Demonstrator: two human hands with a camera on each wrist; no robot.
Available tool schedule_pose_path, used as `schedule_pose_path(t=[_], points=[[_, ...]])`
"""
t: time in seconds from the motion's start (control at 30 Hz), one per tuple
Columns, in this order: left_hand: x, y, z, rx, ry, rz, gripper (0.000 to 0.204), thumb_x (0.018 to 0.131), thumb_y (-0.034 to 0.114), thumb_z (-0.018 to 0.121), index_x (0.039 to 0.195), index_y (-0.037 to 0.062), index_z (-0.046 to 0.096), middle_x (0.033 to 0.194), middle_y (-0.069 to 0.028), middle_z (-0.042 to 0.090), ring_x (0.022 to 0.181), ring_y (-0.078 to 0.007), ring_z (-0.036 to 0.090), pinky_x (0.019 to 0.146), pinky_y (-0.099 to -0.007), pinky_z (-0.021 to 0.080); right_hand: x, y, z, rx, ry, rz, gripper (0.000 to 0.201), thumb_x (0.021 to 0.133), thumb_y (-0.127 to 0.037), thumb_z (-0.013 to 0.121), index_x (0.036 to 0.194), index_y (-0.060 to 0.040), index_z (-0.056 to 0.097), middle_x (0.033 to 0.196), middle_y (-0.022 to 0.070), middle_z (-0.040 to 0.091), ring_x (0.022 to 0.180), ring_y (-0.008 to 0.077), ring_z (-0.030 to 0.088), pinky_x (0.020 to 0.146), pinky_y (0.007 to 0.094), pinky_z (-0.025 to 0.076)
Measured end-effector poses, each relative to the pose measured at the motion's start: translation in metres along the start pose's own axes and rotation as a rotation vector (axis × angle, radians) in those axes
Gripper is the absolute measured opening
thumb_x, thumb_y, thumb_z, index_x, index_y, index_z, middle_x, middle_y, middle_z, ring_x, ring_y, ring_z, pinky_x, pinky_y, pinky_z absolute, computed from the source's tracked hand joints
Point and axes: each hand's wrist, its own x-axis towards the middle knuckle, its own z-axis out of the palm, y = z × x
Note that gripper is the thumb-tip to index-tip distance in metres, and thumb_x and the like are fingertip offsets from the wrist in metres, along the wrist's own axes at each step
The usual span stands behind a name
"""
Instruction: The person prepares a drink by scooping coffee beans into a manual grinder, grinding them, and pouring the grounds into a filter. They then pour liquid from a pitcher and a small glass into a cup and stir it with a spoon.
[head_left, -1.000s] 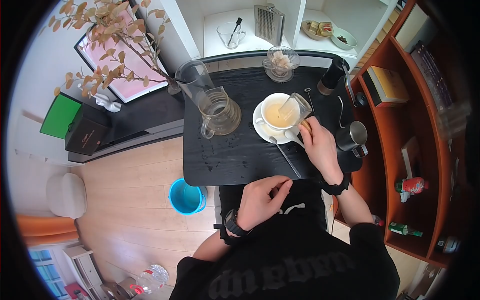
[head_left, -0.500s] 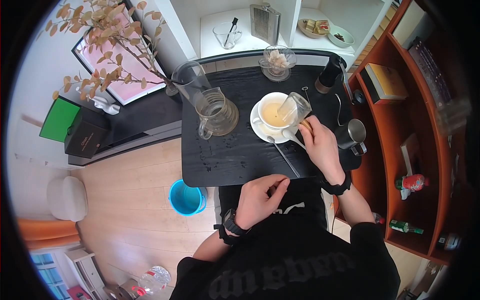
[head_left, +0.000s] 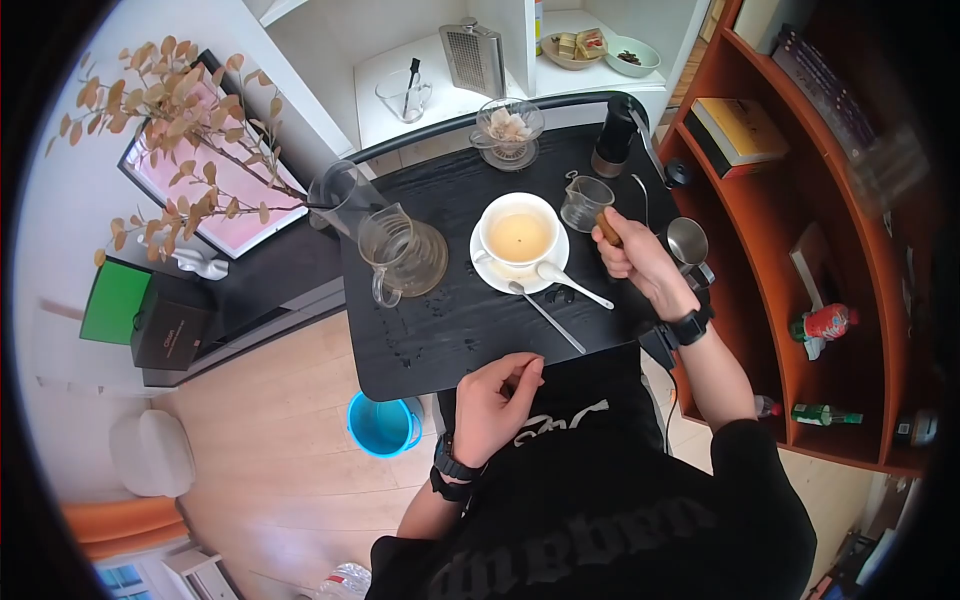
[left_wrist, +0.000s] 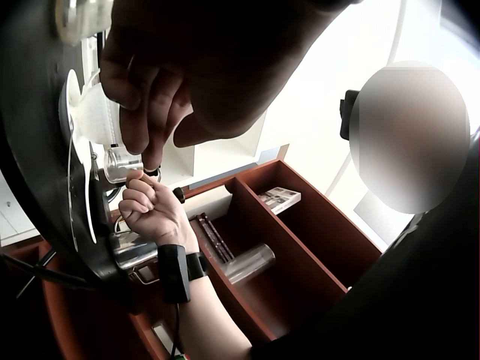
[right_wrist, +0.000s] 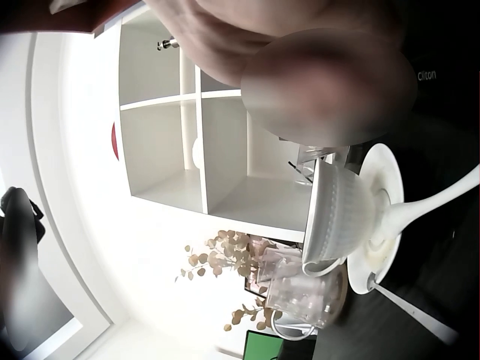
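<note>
My right hand point(head_left: 642, 260) grips the wooden handle point(head_left: 607, 228) of a small glass pitcher point(head_left: 584, 205), held upright at the black table, right of a white cup point(head_left: 519, 201). Pale yellowish liquid nearly fills the cup, which sits on a white saucer point(head_left: 484, 270). A white ceramic spoon point(head_left: 580, 286) lies against the saucer, beside a long metal spoon point(head_left: 549, 318) angled toward the front edge. My left hand point(head_left: 490, 408) rests near that edge, fingers loosely curled around nothing. In the right wrist view, the cup point(right_wrist: 339, 217) shows ribbed sides.
On the table's left stands a glass server point(head_left: 408, 258), close to a tall glass vase point(head_left: 343, 190). Behind the cup is a glass dripper point(head_left: 508, 130) with a paper filter. A hand grinder point(head_left: 611, 140) and steel jug point(head_left: 688, 243) stand right. A blue bucket point(head_left: 384, 428) sits below.
My right hand has drawn the pitcher back from the cup's rim, turning it from tilted over the cup to upright at its right. The head view has shifted; the left hand stays idle.
</note>
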Motion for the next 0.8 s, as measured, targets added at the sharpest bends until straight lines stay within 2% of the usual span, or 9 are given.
schedule_pose_path(t=[0.27, 0.37, 0.47, 0.57, 0.67, 0.77, 0.8], points=[[-0.007, -0.003, -0.001, 0.016, 0.019, -0.027, 0.014, 0.094, 0.012, 0.069, 0.099, 0.0001, 0.074, 0.073, -0.0064, 0.073, 0.062, -0.0093, 0.068, 0.054, -0.0219, 0.047, 0.054, -0.005, -0.003, -0.133, 0.010, 0.101, 0.045, 0.110, -0.042, 0.033, 0.092, -0.0057, 0.054, 0.054, -0.0088, 0.029, 0.044, 0.0052, 0.021, 0.042, 0.0253, 0.019], [-0.008, -0.003, 0.000, 0.014, 0.031, -0.019, 0.014, 0.094, 0.012, 0.069, 0.099, -0.0002, 0.074, 0.073, -0.0066, 0.073, 0.062, -0.0093, 0.069, 0.053, -0.0219, 0.047, 0.065, -0.007, -0.005, -0.286, -0.012, 0.118, 0.049, 0.109, -0.045, 0.034, 0.092, -0.0045, 0.056, 0.054, -0.0089, 0.029, 0.044, 0.0052, 0.021, 0.042, 0.0253, 0.019], [-0.008, -0.004, -0.002, 0.014, 0.039, -0.018, 0.015, 0.094, 0.013, 0.069, 0.099, -0.0005, 0.073, 0.073, -0.0069, 0.072, 0.062, -0.0093, 0.068, 0.053, -0.0219, 0.048, 0.059, -0.015, 0.004, -0.515, 0.061, 0.095, 0.053, 0.108, -0.050, 0.036, 0.094, -0.0037, 0.060, 0.055, -0.0087, 0.032, 0.044, 0.0042, 0.024, 0.042, 0.0243, 0.019], [-0.008, -0.003, -0.003, 0.022, 0.034, -0.030, 0.015, 0.094, 0.013, 0.069, 0.099, -0.0009, 0.073, 0.072, -0.0076, 0.072, 0.061, -0.0098, 0.068, 0.054, -0.0223, 0.048, 0.058, -0.015, 0.002, -0.673, 0.111, 0.082, 0.054, 0.104, -0.052, 0.046, 0.097, -0.0012, 0.062, 0.056, -0.0040, 0.044, 0.045, 0.0084, 0.038, 0.043, 0.0293, 0.031], [-0.007, -0.004, -0.003, 0.023, 0.029, -0.034, 0.016, 0.095, 0.014, 0.069, 0.099, -0.0010, 0.073, 0.072, -0.0079, 0.072, 0.061, -0.0103, 0.068, 0.054, -0.0228, 0.049, 0.076, 0.017, -0.019, -1.125, 0.263, -0.206, 0.050, 0.100, -0.048, 0.054, 0.105, 0.0002, 0.062, 0.061, 0.0052, 0.057, 0.053, 0.0203, 0.056, 0.054, 0.0368, 0.044], [-0.006, -0.006, -0.002, 0.031, 0.023, -0.038, 0.016, 0.095, 0.014, 0.069, 0.099, -0.0008, 0.073, 0.072, -0.0079, 0.072, 0.061, -0.0107, 0.069, 0.054, -0.0234, 0.050, 0.043, 0.005, 0.002, -1.269, 0.339, -0.252, 0.048, 0.098, -0.045, 0.059, 0.114, 0.0003, 0.059, 0.069, 0.0119, 0.066, 0.065, 0.0315, 0.065, 0.066, 0.0404, 0.049], [-0.006, -0.007, -0.003, 0.029, 0.025, -0.043, 0.016, 0.095, 0.014, 0.069, 0.099, -0.0006, 0.073, 0.072, -0.0078, 0.072, 0.061, -0.0108, 0.069, 0.054, -0.0234, 0.050, 0.029, -0.001, 0.008, -1.274, 0.359, -0.252, 0.047, 0.098, -0.044, 0.059, 0.116, -0.0007, 0.059, 0.070, 0.0119, 0.066, 0.066, 0.0323, 0.065, 0.065, 0.0398, 0.049]])
